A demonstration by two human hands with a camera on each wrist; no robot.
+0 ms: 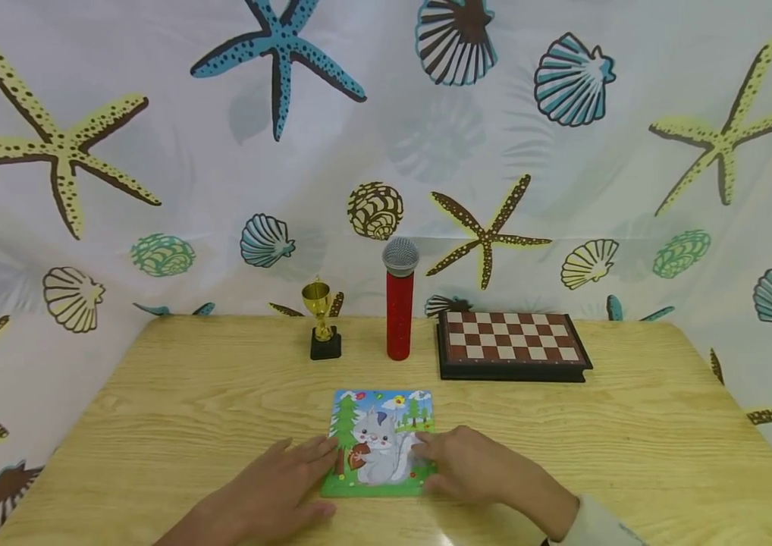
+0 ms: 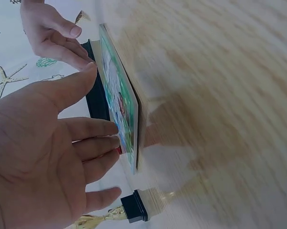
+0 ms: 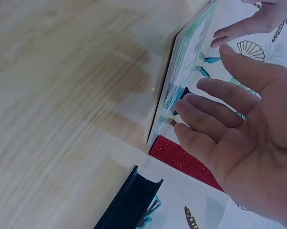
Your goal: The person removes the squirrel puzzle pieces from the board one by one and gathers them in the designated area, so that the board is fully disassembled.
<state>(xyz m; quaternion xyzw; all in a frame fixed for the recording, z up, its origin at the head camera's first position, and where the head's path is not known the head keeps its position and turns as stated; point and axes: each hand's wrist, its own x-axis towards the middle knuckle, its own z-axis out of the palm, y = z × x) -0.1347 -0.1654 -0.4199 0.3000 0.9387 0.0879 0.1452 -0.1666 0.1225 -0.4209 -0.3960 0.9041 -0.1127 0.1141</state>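
Note:
A thin square picture board [image 1: 381, 462] with a grey squirrel holding an acorn lies flat on the wooden table. My left hand [image 1: 270, 485] is at its left side, fingertips at the edge. On the opposite side, my right hand [image 1: 478, 464] has its fingertips over the board's right margin. In the left wrist view, the left hand [image 2: 48, 148] has fairly straight fingers beside the board [image 2: 116, 90]. The right wrist view has the right hand [image 3: 248, 129] with fingers loosely extended near the board's edge [image 3: 169, 81]. Neither hand grips anything.
Behind the board stand a small gold trophy cup [image 1: 321, 311] on a black base and a red microphone [image 1: 399, 311], upright. A chessboard box [image 1: 512, 341] lies at the back right. A cloth [image 1: 208, 174] with starfish and shells hangs behind the table [image 1: 222, 394].

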